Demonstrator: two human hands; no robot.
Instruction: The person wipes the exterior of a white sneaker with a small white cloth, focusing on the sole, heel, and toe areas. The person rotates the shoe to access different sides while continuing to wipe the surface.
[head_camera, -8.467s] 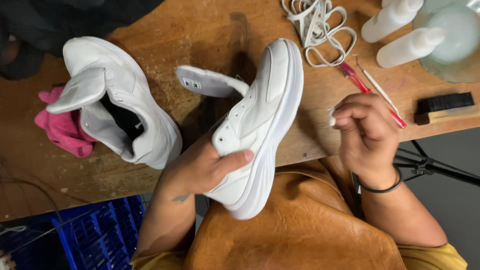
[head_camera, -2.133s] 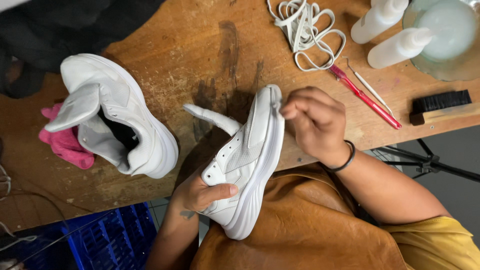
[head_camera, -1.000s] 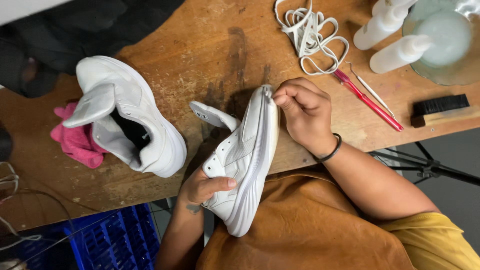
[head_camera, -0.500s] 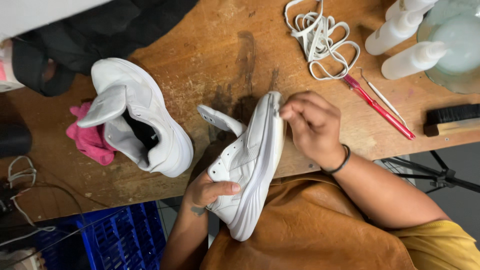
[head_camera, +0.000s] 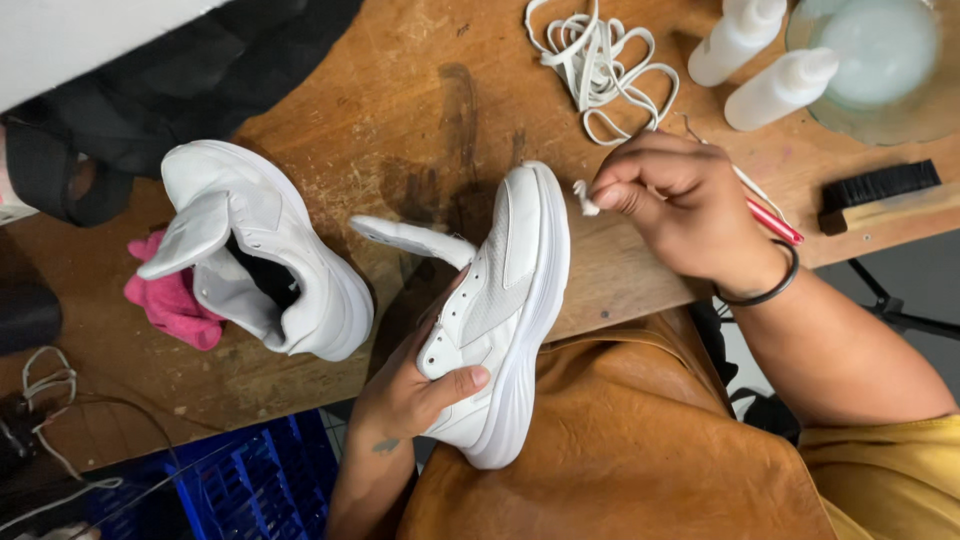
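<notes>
Your left hand (head_camera: 415, 390) covers the heel of the white shoe (head_camera: 505, 300), its fingers hidden inside. The scrap pinched in your right hand (head_camera: 680, 215) is too small to tell. That hand hides most of the pink toothbrush (head_camera: 775, 222). Beyond it, the glass bowl (head_camera: 880, 90) and one white bottle (head_camera: 735, 35) are cut off at the top edge. Left of your hands, the pink cloth (head_camera: 165, 300) lies half under the second shoe (head_camera: 260, 250).

Wooden table (head_camera: 400, 70), shoe (head_camera: 270, 250) (white), laces (head_camera: 595, 60)
</notes>
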